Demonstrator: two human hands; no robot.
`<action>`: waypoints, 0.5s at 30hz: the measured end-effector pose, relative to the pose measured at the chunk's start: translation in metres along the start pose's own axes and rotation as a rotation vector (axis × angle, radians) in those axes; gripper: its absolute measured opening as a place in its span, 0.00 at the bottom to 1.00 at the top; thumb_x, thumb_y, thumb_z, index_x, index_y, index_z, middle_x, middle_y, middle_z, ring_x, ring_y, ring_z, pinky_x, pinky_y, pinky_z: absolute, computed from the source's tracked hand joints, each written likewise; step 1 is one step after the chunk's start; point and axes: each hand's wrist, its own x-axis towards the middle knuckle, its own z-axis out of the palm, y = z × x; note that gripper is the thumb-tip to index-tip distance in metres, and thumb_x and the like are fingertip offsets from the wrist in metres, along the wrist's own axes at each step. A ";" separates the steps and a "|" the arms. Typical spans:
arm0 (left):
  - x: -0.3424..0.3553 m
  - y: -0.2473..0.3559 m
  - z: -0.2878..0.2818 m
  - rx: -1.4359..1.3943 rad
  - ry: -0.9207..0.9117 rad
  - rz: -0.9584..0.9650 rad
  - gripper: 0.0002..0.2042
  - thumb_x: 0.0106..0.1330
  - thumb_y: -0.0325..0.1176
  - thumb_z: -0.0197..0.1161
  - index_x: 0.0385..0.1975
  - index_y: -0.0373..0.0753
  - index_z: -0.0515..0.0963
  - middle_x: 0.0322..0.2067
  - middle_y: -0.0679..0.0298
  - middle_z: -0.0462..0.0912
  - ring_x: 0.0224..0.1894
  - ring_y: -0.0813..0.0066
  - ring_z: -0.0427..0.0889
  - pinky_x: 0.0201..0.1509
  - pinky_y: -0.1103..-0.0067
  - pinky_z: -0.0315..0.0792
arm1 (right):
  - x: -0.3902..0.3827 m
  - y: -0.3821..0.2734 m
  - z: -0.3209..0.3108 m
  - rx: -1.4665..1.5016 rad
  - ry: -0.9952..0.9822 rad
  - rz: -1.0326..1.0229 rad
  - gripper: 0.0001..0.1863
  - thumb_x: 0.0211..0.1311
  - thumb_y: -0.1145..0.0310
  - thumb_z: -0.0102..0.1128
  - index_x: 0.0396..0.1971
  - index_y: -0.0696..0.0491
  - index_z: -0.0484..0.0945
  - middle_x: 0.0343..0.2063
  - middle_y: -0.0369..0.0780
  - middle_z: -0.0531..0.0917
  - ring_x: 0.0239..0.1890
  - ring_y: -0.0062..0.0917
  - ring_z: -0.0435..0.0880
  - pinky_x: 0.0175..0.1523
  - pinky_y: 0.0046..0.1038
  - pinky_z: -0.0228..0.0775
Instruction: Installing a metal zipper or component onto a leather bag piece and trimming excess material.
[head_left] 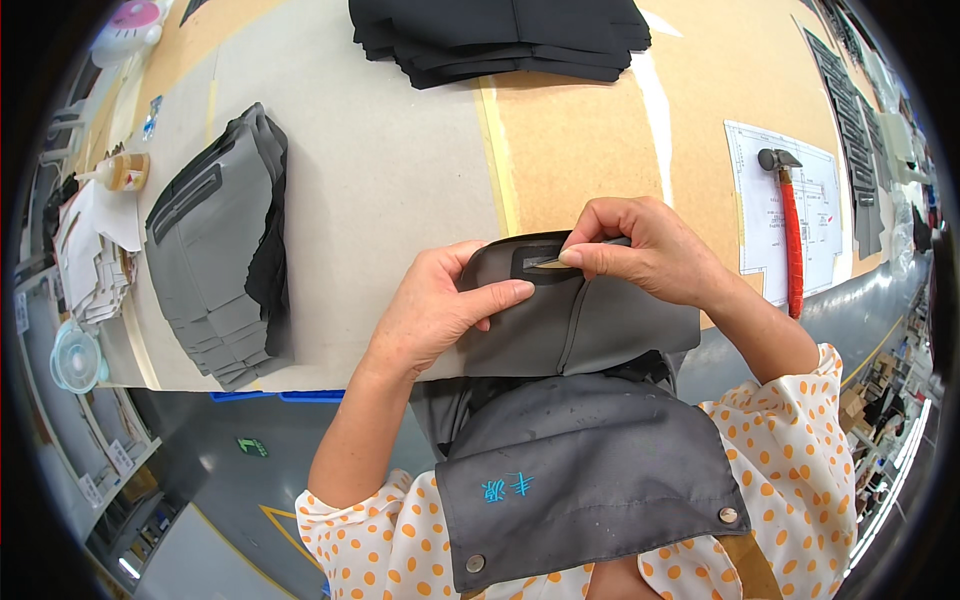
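At the near edge of the surface (380, 180), a grey cloth piece (630, 330) lies before the person. Left hand (430, 305) pinches its left end, thumb on top; right hand (640, 250) pinches a thin pale sliver (547, 264), kind unclear, at the dark-framed slot (520, 264). Risks, judged: sliver may snag or mark the cloth if angled steeply; slot may skew if left thumb slackens.
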 end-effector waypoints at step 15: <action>-0.001 0.000 -0.001 0.010 -0.002 -0.015 0.15 0.62 0.34 0.77 0.45 0.35 0.86 0.28 0.74 0.83 0.25 0.88 0.74 0.28 0.87 0.69 | 0.001 0.000 0.001 0.018 0.006 0.039 0.14 0.69 0.61 0.68 0.36 0.58 0.85 0.27 0.34 0.85 0.33 0.16 0.82 0.41 0.23 0.74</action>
